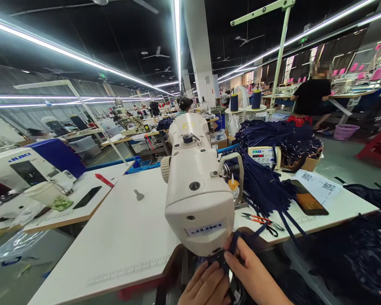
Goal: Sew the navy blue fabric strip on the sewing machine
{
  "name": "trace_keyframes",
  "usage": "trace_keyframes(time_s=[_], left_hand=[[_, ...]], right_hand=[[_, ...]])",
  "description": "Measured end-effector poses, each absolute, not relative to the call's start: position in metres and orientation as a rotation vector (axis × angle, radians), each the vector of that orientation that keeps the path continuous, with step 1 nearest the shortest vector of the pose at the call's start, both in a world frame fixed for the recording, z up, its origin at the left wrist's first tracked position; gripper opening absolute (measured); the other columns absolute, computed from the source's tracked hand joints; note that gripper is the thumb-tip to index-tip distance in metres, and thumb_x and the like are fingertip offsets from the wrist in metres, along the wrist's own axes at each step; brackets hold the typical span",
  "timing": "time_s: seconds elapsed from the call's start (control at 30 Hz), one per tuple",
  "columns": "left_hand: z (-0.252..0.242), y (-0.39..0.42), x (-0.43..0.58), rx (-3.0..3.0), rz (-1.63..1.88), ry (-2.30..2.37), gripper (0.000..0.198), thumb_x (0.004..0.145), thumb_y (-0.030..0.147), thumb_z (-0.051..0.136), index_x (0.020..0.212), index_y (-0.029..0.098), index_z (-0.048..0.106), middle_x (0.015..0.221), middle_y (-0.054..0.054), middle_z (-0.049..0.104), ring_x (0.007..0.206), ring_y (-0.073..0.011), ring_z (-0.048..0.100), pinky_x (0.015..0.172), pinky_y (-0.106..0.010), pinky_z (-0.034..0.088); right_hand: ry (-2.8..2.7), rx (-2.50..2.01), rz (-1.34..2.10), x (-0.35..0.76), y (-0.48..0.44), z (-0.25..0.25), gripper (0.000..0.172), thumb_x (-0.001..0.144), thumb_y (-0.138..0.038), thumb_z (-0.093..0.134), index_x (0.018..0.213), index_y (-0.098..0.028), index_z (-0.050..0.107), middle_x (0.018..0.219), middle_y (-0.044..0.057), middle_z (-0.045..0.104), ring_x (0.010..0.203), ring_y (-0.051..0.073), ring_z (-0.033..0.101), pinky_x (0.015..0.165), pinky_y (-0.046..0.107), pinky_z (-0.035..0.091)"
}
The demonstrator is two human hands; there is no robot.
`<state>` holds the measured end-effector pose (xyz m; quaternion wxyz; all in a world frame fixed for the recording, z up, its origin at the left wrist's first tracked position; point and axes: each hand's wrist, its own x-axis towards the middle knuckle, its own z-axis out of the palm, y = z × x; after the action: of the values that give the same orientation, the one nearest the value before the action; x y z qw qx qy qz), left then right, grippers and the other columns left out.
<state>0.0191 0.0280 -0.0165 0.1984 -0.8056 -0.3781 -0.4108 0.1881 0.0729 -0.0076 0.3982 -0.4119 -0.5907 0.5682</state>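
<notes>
A white JUKI sewing machine (198, 199) stands in front of me, its head hiding most of the needle area. My left hand (205, 284) is closed over dark navy fabric (221, 259) below the machine head, fingers bent and close together. Beside it, at the head's right lower edge, my right hand (246, 263) pinches a navy strap (234, 242) between thumb and fingers. The strap's lower end runs in by the fabric, and I cannot see exactly where it meets it.
Navy straps (263, 182) are heaped right of the machine, near a control panel (264, 157). Orange-handled thread snips (257, 218), a phone (308, 197) and printed paper (320, 184) lie there. Leftward are a small metal piece (139, 195) and another sewing machine (28, 169). A person (313, 95) sits far right.
</notes>
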Motion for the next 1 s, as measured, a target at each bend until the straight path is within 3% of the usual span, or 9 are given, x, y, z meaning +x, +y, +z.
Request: trace_keyframes(time_s=[0.17,0.3,0.6,0.7,0.83,1.0], left_hand=[[-0.011,0.033,0.023,-2.111,-1.142,-0.993,0.035,0.103,0.03,0.041,0.087,0.026,0.072,0.086,0.011,0.075,0.088,-0.0053,0.069,0.118,-0.023,0.027],[0.0,0.032,0.031,-1.987,-1.085,-1.095,0.037,0.103,0.034,0.04,0.085,0.024,0.072,0.081,0.01,0.076,0.078,-0.0055,0.07,0.119,-0.023,0.022],[-0.005,0.031,0.035,-1.921,-0.978,-1.11,0.039,0.104,0.03,0.036,0.09,0.021,0.072,0.083,0.008,0.076,0.08,-0.0065,0.072,0.118,-0.023,0.021],[-0.003,0.031,0.035,-1.95,-1.007,-1.125,0.04,0.104,0.031,0.034,0.09,0.022,0.071,0.082,0.008,0.075,0.082,-0.0066,0.071,0.108,-0.022,0.031],[0.002,0.029,0.037,-1.899,-0.982,-1.185,0.042,0.105,0.033,0.032,0.09,0.024,0.07,0.081,0.009,0.075,0.077,-0.0074,0.071,0.079,-0.029,0.039],[0.002,0.029,0.043,-1.841,-0.95,-1.289,0.039,0.103,0.028,0.033,0.089,0.024,0.069,0.081,0.009,0.075,0.075,-0.0103,0.071,0.081,-0.032,0.038]], right_hand=[[-1.5,-0.955,1.512,0.193,0.081,-0.003,0.015,0.093,-0.035,0.048,0.101,-0.023,0.053,0.085,-0.001,0.054,0.086,0.021,0.053,0.085,0.034,0.043],[-1.563,-0.913,1.445,0.193,0.104,0.004,0.021,0.091,-0.038,0.051,0.1,-0.021,0.057,0.089,0.002,0.058,0.087,0.022,0.054,0.086,0.036,0.045],[-1.67,-0.96,1.335,0.184,0.117,0.016,0.031,0.085,-0.039,0.053,0.105,-0.016,0.06,0.095,0.008,0.063,0.086,0.025,0.055,0.088,0.043,0.047],[-1.691,-0.995,1.295,0.183,0.116,0.015,0.028,0.084,-0.038,0.051,0.099,-0.016,0.06,0.091,0.009,0.064,0.083,0.025,0.056,0.087,0.044,0.048],[-1.712,-0.995,1.261,0.18,0.12,0.018,0.03,0.081,-0.036,0.052,0.099,-0.014,0.063,0.093,0.012,0.068,0.084,0.028,0.059,0.086,0.046,0.049],[-1.755,-0.919,1.199,0.176,0.13,0.017,0.035,0.08,-0.026,0.052,0.11,-0.015,0.066,0.113,0.014,0.071,0.106,0.031,0.062,0.096,0.044,0.047]])
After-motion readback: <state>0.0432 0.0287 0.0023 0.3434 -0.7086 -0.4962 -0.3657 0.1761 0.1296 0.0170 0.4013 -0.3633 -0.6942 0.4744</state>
